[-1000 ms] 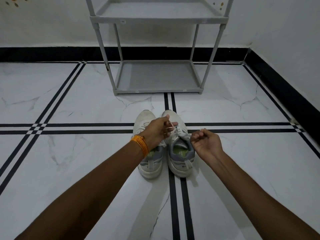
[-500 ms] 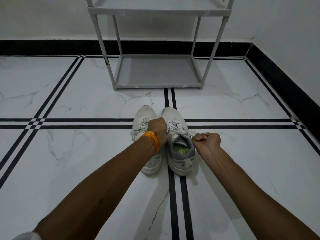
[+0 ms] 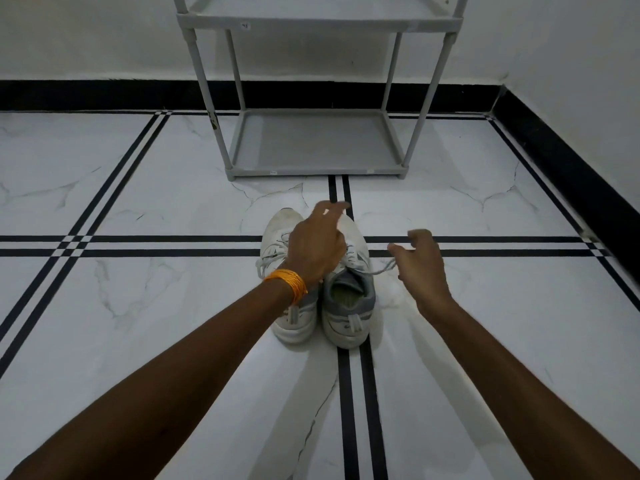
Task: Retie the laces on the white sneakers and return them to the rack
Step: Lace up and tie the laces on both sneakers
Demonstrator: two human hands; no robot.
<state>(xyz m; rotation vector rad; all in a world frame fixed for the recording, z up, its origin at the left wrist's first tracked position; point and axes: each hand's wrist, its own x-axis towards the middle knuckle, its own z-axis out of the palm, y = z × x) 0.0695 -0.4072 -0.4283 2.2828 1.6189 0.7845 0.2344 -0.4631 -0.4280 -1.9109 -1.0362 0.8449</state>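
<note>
The white sneakers (image 3: 320, 282) stand side by side on the floor (image 3: 138, 306), heels toward the person, just short of the grey rack (image 3: 311, 143). The left hand (image 3: 317, 251) hovers over the tongues with fingers loosely spread, gripping nothing. The right hand (image 3: 420, 261) is half open beside the right shoe, its lace end (image 3: 382, 268) trailing toward the thumb; whether it touches I cannot tell. To tie well, pinch both ends of one shoe's lace firmly, cross them, and draw the knot snug before forming loops.
</note>
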